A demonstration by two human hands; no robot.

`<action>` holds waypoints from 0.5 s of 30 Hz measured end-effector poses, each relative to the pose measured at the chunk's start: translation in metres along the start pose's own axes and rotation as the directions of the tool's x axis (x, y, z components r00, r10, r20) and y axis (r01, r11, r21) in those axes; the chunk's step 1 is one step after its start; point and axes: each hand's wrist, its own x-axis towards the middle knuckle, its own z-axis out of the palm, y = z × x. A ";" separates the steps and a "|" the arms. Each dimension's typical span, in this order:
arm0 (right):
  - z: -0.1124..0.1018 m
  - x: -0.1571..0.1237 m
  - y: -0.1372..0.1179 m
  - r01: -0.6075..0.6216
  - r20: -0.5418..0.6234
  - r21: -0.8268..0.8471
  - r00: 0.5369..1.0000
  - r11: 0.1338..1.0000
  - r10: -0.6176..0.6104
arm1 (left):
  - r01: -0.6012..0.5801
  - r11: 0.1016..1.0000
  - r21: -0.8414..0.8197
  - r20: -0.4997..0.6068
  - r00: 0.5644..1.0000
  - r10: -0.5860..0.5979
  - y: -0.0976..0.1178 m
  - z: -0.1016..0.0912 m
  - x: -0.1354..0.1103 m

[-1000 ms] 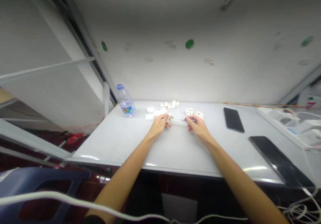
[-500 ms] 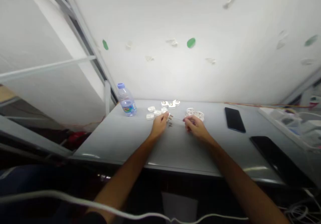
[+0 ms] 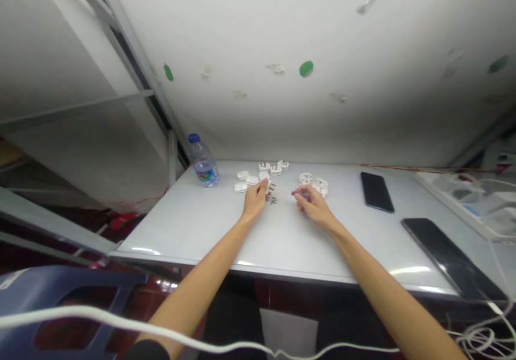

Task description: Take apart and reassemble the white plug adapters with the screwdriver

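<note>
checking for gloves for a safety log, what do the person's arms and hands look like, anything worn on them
No gloves on the left hand or the right hand, and I can make out no ring, watch or bracelet. Both forearms are bare, with no markings visible. A dark edge, perhaps a sleeve, shows at the bottom of the view by the left arm, cut off by the frame.
</note>
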 end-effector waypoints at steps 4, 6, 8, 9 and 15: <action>0.001 0.000 0.002 -0.091 -0.019 0.058 0.996 0.994 0.092 | -0.007 1.000 0.027 -0.004 1.000 0.007 0.001 0.000 -0.001; 0.001 0.001 0.003 -0.116 -0.032 0.096 0.992 0.989 0.119 | -0.015 0.999 0.032 0.004 1.000 0.015 0.000 0.001 -0.002; 0.001 0.001 0.004 -0.087 -0.043 0.094 0.995 0.992 0.091 | -0.015 1.000 0.020 0.005 1.000 0.015 0.000 0.001 -0.002; 0.000 0.002 0.004 -0.064 -0.047 0.088 0.997 0.994 0.069 | -0.014 1.000 0.014 0.003 1.000 0.014 -0.001 0.001 -0.001; -0.001 0.002 0.003 -0.147 -0.077 0.128 0.984 0.981 0.158 | -0.026 0.999 0.034 0.024 0.999 0.025 0.000 0.001 -0.002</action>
